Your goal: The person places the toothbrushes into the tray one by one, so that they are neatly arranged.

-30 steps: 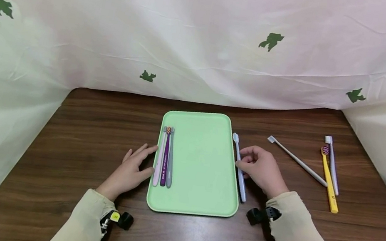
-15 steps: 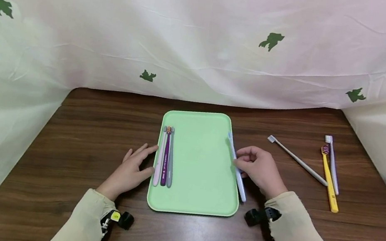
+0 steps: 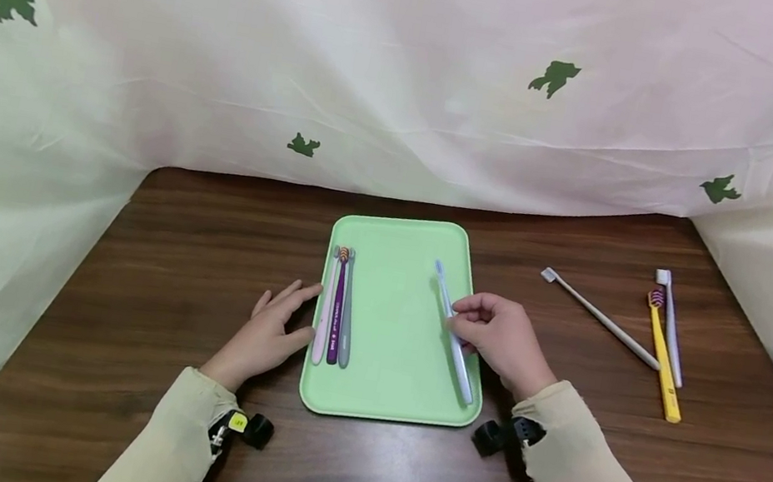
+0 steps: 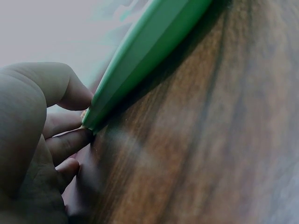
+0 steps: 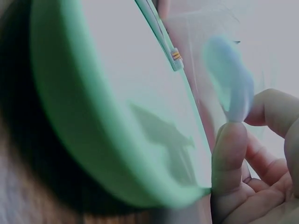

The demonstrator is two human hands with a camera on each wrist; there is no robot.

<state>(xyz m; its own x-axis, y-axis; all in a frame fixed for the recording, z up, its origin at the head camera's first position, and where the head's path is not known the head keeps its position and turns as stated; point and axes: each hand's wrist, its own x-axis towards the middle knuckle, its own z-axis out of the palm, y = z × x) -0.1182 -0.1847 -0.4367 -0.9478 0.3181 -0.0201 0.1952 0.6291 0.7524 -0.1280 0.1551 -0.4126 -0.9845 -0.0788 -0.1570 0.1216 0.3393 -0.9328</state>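
In the head view a light blue toothbrush point(image 3: 460, 362) slants over the right side of the green tray point(image 3: 391, 404). My right hand point(image 3: 503, 340) pinches its handle between thumb and fingers; in the right wrist view the toothbrush point(image 5: 229, 74) is held above the tray surface, handle end toward the camera. My left hand point(image 3: 265, 336) rests at the tray's left edge, fingers extended, fingertips touching the rim. Beside it, inside the tray, lie a pink toothbrush point(image 3: 323, 324), a purple toothbrush point(image 3: 336, 317) and a grey toothbrush point(image 3: 346, 327), side by side and lengthwise.
To the right on the dark wooden table point(image 3: 164, 256) lie a grey-white toothbrush point(image 3: 602, 317), a yellow toothbrush point(image 3: 663, 361) and a pale violet toothbrush point(image 3: 672, 328). A white curtain point(image 3: 414, 68) with green bird shapes hangs behind the table and along both sides.
My right hand has carried the light blue toothbrush leftward, from the table beside the tray to over the tray's right part. My left hand stays at the rim. The head view has shifted slightly.
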